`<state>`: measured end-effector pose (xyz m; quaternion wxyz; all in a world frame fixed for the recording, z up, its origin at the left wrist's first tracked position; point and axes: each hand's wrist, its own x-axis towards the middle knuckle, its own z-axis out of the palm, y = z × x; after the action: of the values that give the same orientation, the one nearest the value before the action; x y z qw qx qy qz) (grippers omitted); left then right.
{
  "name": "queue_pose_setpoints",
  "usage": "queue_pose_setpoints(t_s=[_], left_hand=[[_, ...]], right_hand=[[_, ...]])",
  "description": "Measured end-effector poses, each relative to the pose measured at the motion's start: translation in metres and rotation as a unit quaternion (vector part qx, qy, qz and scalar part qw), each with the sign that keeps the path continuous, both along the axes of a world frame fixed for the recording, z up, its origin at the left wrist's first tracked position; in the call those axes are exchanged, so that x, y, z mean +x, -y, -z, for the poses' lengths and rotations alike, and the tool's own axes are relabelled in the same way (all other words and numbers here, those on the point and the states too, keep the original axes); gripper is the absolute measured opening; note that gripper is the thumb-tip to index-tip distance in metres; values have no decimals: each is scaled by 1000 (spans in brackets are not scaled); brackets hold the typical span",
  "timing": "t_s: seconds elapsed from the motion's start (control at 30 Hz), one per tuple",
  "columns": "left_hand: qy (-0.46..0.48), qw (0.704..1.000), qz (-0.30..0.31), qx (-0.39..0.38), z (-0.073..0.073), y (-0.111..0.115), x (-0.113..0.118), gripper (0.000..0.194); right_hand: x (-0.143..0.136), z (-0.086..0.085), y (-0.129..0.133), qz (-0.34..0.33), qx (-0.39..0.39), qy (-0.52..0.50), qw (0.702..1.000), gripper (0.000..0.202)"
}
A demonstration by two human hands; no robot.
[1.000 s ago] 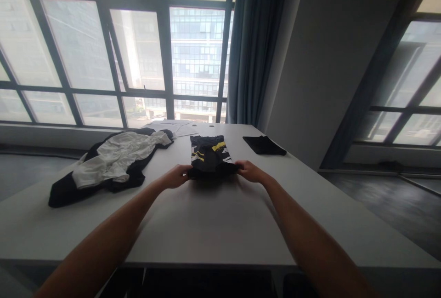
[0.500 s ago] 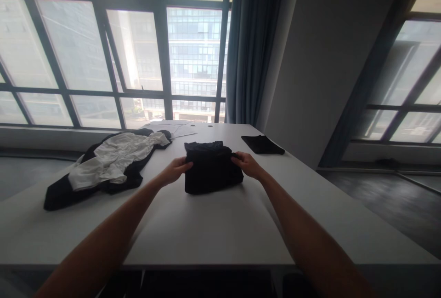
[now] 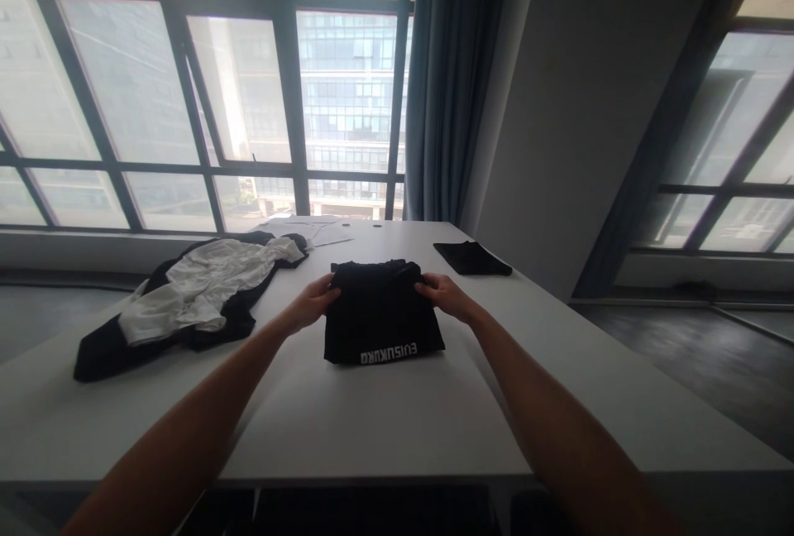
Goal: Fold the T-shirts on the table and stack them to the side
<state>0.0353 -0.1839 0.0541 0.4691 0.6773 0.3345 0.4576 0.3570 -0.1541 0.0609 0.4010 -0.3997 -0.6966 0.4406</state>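
A black garment [image 3: 381, 317], folded into a compact shape, is held between my two hands above the middle of the white table. White lettering, upside down from here, runs along its lower edge. My left hand [image 3: 314, 302] pinches its upper left side, thumb on the near face. At the upper right side my right hand [image 3: 442, 294] grips it the same way. Whether it is a shirt or another kind of clothing I cannot tell. Its lower edge hangs at or just over the tabletop.
On the white table [image 3: 372, 428], a white garment [image 3: 211, 275] lies crumpled over dark clothing [image 3: 102, 351] at the left. A folded black cloth [image 3: 472, 258] rests near the right edge. Paper sheets [image 3: 316, 232] lie at the far end, before the windows and a curtain [image 3: 443, 89].
The near face of the black garment has come down flatter and lower, and its white lettering now shows. Both hands keep their hold at nearly the same place.
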Motion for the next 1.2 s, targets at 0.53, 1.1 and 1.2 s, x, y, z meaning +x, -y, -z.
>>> queue_pose_setpoints(t_s=[0.53, 1.1, 1.2], left_hand=[[-407, 898, -47, 158, 31, -3, 14, 66], [-527, 836, 66, 142, 50, 5, 15, 91], [-513, 842, 64, 155, 51, 5, 17, 90]], right_hand=[[-16, 31, -17, 170, 139, 341, 914, 32], [-21, 44, -36, 236, 252, 262, 901, 29], [-21, 46, -35, 224, 246, 297, 895, 30]])
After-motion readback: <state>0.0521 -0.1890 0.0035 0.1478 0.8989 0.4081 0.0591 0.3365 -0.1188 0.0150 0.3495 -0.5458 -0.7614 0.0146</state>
